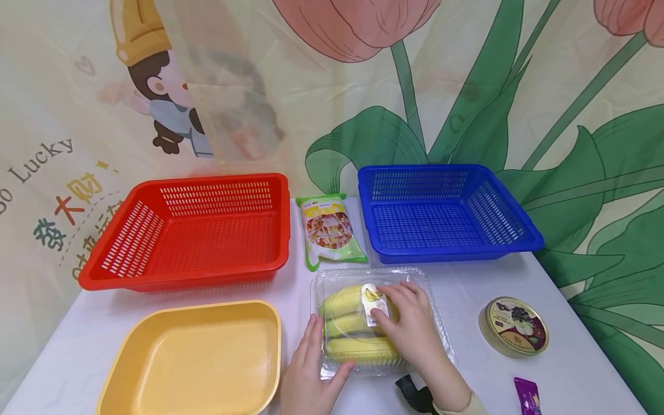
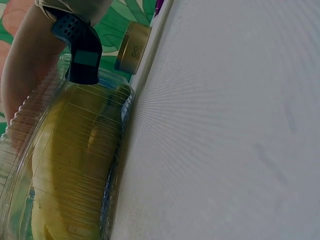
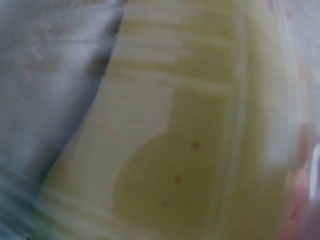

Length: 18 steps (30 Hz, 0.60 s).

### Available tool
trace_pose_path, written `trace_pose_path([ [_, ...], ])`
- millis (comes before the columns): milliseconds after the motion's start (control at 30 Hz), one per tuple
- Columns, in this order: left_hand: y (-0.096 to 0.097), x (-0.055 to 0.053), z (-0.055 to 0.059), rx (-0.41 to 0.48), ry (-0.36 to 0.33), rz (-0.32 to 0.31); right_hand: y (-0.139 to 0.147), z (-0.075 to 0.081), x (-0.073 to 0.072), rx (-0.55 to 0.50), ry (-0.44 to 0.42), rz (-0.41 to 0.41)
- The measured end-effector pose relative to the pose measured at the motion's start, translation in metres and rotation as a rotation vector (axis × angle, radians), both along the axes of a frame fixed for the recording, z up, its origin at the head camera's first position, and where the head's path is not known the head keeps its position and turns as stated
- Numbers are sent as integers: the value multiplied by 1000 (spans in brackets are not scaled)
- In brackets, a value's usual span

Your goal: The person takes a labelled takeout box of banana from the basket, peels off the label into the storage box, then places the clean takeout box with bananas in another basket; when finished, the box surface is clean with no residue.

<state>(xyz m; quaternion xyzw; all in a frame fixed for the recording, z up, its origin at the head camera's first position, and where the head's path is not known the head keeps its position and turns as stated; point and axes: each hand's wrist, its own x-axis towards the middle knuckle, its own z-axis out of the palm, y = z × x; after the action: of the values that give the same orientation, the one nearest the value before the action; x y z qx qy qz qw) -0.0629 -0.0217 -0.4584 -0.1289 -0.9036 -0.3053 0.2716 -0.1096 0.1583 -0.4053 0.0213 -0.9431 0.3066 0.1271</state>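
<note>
A clear plastic clamshell box of bananas lies on the white table in front of me. On top of its lid is a white label with a banana picture. My right hand rests on the lid, thumb and fingertips at the label. My left hand is at the box's near left corner, fingers straight and thumb spread. In the left wrist view the bananas show through the ribbed side wall. The right wrist view holds a blurred close-up of a banana behind plastic; neither wrist view shows fingers clearly.
A red basket and a blue basket stand at the back, with a green food packet between them. A yellow tray sits at front left. To the right lie a round tin and a small purple packet.
</note>
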Motion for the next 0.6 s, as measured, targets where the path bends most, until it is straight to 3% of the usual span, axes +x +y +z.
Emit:
trace_pose_path([
  [600,0,1,-1,11,-27,5,2,3,0,-75,-20,11],
])
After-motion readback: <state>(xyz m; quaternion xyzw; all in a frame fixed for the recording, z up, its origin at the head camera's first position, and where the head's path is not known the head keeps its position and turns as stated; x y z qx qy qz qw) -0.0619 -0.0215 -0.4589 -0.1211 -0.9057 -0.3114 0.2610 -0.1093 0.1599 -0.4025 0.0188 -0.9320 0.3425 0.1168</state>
